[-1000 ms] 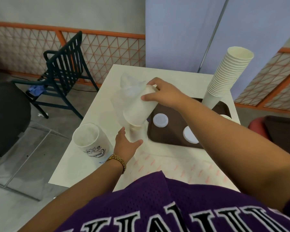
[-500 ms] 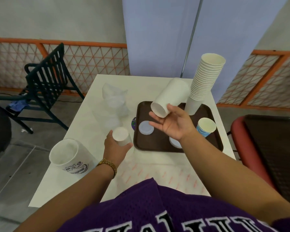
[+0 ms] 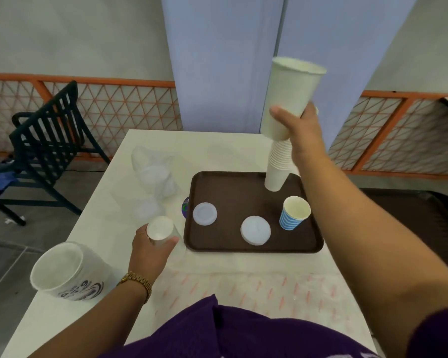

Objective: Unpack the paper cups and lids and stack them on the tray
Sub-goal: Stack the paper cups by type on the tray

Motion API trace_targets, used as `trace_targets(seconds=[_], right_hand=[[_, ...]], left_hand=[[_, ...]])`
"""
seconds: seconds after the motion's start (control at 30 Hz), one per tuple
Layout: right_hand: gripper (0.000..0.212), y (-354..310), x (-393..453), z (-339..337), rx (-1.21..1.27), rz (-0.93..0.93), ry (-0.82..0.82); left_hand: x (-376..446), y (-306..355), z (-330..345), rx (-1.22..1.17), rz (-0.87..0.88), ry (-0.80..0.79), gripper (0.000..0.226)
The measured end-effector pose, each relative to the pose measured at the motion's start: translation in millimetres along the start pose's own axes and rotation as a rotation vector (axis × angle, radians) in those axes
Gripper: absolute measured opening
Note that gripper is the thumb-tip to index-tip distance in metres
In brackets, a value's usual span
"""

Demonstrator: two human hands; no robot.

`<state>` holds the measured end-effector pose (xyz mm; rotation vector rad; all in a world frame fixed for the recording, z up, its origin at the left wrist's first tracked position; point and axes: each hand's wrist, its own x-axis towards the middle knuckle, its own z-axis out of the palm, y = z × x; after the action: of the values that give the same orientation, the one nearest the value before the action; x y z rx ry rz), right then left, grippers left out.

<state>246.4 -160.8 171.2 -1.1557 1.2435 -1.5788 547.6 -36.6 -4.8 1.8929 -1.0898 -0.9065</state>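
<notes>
The person wears a dark purple mesh jersey point(image 3: 233, 332), its fabric dotted with fine holes, filling the near edge of the view. A trace of pale lettering shows on the jersey at the very bottom right. A short purple sleeve point(image 3: 440, 332) covers the right upper arm at the near right corner. Both forearms are bare. On the left wrist sits 1 gold link bracelet point(image 3: 137, 281). Both hands, the left hand point(image 3: 150, 254) and the right hand point(image 3: 299, 127), are bare, with no gloves.

Probably a café or canteen area: orange lattice railing point(image 3: 109, 104), slatted chair point(image 3: 44, 135), serving tray point(image 3: 254, 244).
</notes>
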Motion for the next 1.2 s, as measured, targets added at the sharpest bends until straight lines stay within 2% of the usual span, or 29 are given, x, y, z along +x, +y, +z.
trace_targets(seconds=[0.1, 0.17, 0.37, 0.53, 0.6, 0.7, 0.8, 0.9, 1.03, 1.13, 1.2], right_hand=[[0.071, -20.9, 38.1, -19.2, -0.201, -0.139, 0.122], [0.075, -23.2, 59.7, -28.4, -0.307, -0.151, 0.175], [0.090, -5.7, 91.9, -42.7, -0.515, -0.016, 0.217], [0.122, 12.3, 82.6, -47.5, -0.570, 0.064, 0.247], [0.119, 14.9, 72.1, -47.5, -0.592, -0.016, 0.304], [0.094, 17.3, 51.9, -38.9, -0.693, -0.193, 0.328], [0.061, 19.4, 27.7, -14.7, -0.855, -0.371, 0.085], [0.039, 20.0, -1.5, 18.5, -0.949, -0.439, -0.232], [0.034, 30.6, -54.8, 73.8, -1.100, -0.566, -0.649], [0.036, 50.8, -95.5, 115.4, -1.190, -0.835, -1.033], [0.038, 65.7, -121.6, 137.9, -1.364, -1.027, -1.219]], left_hand=[[0.2, 0.7, 0.3, -0.001, 0.006, 0.004, 0.072], [-0.8, 2.3, 1.4, -0.014, 0.000, 0.005, 0.071], [-2.7, 6.3, 3.9, -0.025, -0.007, 0.011, 0.073], [-2.5, 5.5, 4.3, -0.005, -0.015, 0.008, 0.076], [-2.0, 5.3, 4.9, -0.003, -0.015, 0.012, 0.077], [-2.3, 4.9, 5.5, 0.010, -0.042, 0.001, 0.078], [-1.3, -5.4, 3.2, 0.073, -0.087, -0.022, 0.082], [-4.5, -15.4, 0.4, 0.125, -0.113, -0.049, 0.082], [-13.1, -25.3, -7.5, 0.157, -0.138, -0.094, 0.084], [-18.4, -32.0, -12.7, 0.170, -0.157, -0.125, 0.084], [-21.3, -35.0, -15.2, 0.168, -0.161, -0.136, 0.084]])
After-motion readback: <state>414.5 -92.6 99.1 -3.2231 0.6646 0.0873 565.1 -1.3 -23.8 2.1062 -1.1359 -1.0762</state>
